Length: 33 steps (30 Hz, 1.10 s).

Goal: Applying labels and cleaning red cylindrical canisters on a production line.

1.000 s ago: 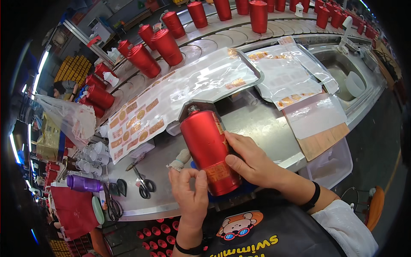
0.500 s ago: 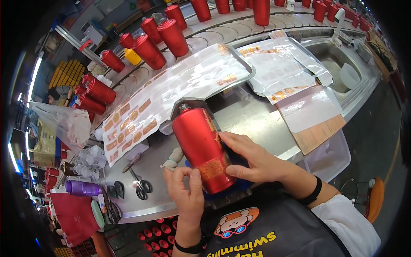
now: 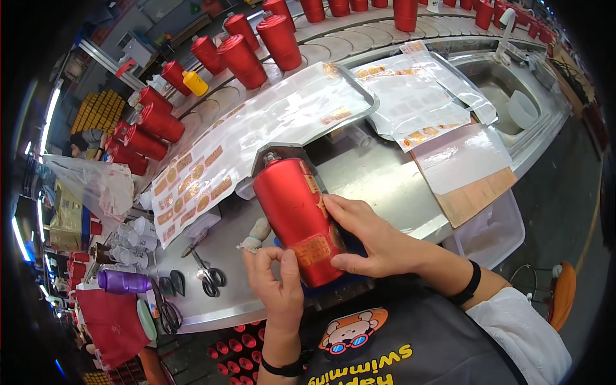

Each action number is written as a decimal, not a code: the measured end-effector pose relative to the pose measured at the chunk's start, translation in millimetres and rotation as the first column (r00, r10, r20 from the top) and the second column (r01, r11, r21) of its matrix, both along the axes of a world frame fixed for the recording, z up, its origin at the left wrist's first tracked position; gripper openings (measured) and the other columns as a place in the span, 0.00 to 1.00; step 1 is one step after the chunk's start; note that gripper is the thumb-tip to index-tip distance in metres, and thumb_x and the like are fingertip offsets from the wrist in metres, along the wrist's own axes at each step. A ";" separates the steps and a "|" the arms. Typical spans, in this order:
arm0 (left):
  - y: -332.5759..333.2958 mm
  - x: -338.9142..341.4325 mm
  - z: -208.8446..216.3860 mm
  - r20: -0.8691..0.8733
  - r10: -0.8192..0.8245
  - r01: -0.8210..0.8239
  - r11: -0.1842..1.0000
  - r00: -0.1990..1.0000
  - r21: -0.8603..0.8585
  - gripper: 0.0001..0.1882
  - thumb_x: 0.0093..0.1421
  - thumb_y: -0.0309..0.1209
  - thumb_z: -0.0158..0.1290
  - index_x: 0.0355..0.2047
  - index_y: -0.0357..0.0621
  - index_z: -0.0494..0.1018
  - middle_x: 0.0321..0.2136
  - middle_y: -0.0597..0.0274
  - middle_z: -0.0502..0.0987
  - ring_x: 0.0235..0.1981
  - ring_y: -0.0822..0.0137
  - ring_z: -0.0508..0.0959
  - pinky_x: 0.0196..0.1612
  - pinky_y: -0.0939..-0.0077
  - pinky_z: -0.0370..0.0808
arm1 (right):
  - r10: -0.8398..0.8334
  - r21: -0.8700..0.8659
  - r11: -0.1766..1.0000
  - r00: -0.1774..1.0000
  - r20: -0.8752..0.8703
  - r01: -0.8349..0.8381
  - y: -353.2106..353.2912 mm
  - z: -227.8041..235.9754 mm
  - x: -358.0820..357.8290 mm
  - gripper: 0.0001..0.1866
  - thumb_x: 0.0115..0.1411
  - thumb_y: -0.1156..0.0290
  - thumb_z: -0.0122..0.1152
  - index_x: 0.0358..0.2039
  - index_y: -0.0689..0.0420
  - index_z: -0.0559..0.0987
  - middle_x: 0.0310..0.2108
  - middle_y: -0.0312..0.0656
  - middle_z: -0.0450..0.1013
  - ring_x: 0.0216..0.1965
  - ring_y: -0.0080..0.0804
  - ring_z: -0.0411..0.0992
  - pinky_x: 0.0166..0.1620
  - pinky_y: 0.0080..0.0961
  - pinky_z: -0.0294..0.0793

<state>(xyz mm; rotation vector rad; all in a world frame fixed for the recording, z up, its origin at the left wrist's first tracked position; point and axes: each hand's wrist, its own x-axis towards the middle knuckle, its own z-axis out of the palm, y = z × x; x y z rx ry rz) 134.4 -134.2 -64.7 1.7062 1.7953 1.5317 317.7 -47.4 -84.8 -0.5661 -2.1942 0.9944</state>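
Observation:
A red bottle [image 3: 292, 205] with gold labels lies tilted in front of me, its neck pointing away, on a holder [image 3: 264, 156] with an angular metal end. My right hand [image 3: 369, 240] grips its right side, fingers along the side and thumb by the lower gold label [image 3: 312, 249]. Beside the bottle's lower left, my left hand [image 3: 279, 279] has thumb and index drawn together in a pinch; whatever lies between them is hidden. At its fingertips is a pale cloth wad [image 3: 258, 232]; whether the fingers hold it is unclear.
Clear sheets of gold stickers [image 3: 212, 170] lie across a metal tray. Beyond, red bottles [image 3: 280, 42] and a yellow bottle [image 3: 195, 83] stand on a curved conveyor. Scissors [image 3: 210, 277] and a purple container [image 3: 122, 281] are at left, a board [image 3: 478, 196] and sink [image 3: 494, 86] at right.
The conveyor's bottles have moved away and to the right. Both hands and the held bottle keep nearly the same pose, with only a slight shift in the picture.

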 end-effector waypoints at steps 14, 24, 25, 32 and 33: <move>-31.3 27.7 5.5 -0.636 0.016 0.094 0.986 0.772 0.138 0.21 0.64 0.41 0.44 0.49 0.38 0.67 0.48 0.41 0.69 0.58 0.46 0.63 0.63 0.39 0.42 | 0.038 0.021 0.999 0.999 0.012 -0.038 0.4 -4.7 2.0 0.45 0.55 0.55 0.60 0.62 0.70 0.51 0.62 0.61 0.50 0.62 0.56 0.51 0.63 0.41 0.51; -40.5 21.4 -33.5 -0.586 0.121 -0.057 0.990 0.801 0.126 0.28 0.63 0.41 0.47 0.55 0.30 0.61 0.50 0.42 0.69 0.59 0.44 0.62 0.61 0.37 0.44 | 0.052 -0.021 0.998 0.997 0.053 -0.051 0.9 2.2 1.2 0.46 0.56 0.54 0.60 0.63 0.71 0.50 0.63 0.61 0.48 0.64 0.55 0.49 0.64 0.40 0.49; -40.8 21.1 -35.6 -0.537 0.145 -0.075 0.986 0.831 0.149 0.27 0.62 0.40 0.48 0.54 0.31 0.63 0.49 0.45 0.70 0.57 0.45 0.64 0.61 0.38 0.44 | 0.048 -0.017 0.999 0.998 0.050 -0.047 0.7 2.1 0.7 0.46 0.56 0.54 0.60 0.63 0.71 0.50 0.63 0.61 0.48 0.64 0.55 0.49 0.64 0.40 0.49; -45.0 13.7 -34.8 -0.446 0.153 -0.098 0.985 0.882 0.143 0.31 0.57 0.40 0.54 0.54 0.30 0.62 0.51 0.46 0.68 0.56 0.46 0.64 0.60 0.38 0.47 | 0.001 0.057 0.998 0.996 0.085 -0.006 -0.1 8.8 7.4 0.42 0.56 0.59 0.60 0.62 0.70 0.52 0.62 0.61 0.52 0.62 0.53 0.55 0.62 0.38 0.54; -45.5 14.3 -32.6 -0.443 0.155 -0.100 0.984 0.883 0.146 0.31 0.57 0.40 0.54 0.54 0.30 0.62 0.51 0.46 0.68 0.56 0.46 0.64 0.60 0.38 0.47 | -0.072 -0.046 0.996 0.997 0.028 0.073 -2.1 20.0 13.0 0.40 0.56 0.64 0.61 0.62 0.69 0.54 0.60 0.60 0.56 0.58 0.51 0.61 0.60 0.36 0.59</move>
